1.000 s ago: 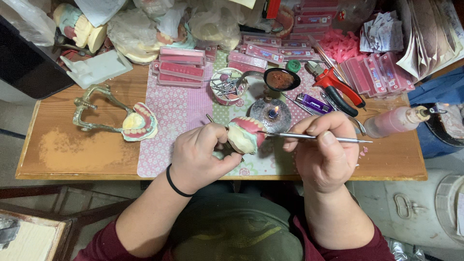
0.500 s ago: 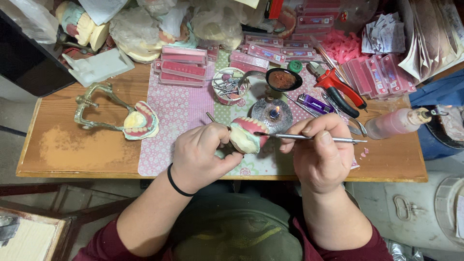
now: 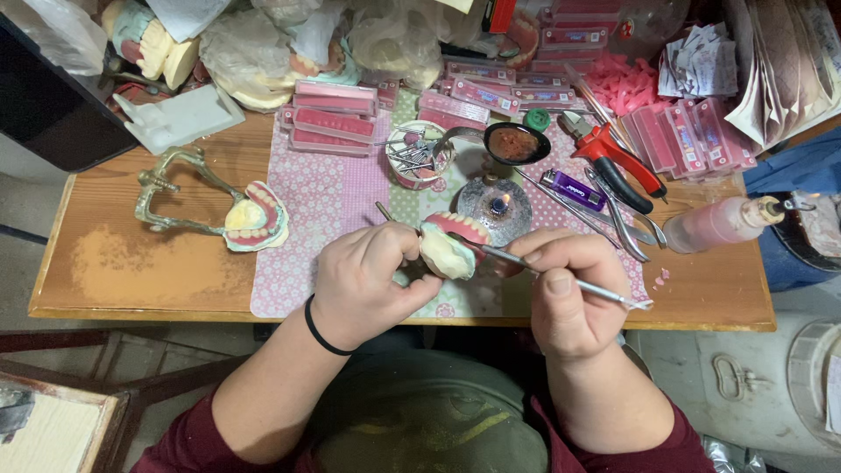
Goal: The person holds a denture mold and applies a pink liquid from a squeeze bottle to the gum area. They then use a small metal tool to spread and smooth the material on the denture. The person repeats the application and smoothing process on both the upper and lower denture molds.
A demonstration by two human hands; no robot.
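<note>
My left hand (image 3: 372, 280) grips a denture model (image 3: 448, 243), pink wax gums with white teeth on a cream plaster base, just above the near edge of the wooden table (image 3: 131, 271). My right hand (image 3: 569, 293) holds a thin metal wax tool (image 3: 561, 278) like a pen, its tip touching the pink wax of the model. A small glass spirit lamp (image 3: 496, 208) with a lit flame stands right behind the model. A black band circles my left wrist.
A brass articulator with another denture model (image 3: 229, 215) lies at left on the table. Behind are pink tooth-card boxes (image 3: 335, 123), a cup of instruments (image 3: 413, 153), a dark bowl (image 3: 515, 143), red pliers (image 3: 618, 162), a purple lighter (image 3: 571, 186) and a pink squeeze bottle (image 3: 723, 223).
Both hands and the model stay in nearly the same place. The tool tip has shifted slightly along the wax rim.
</note>
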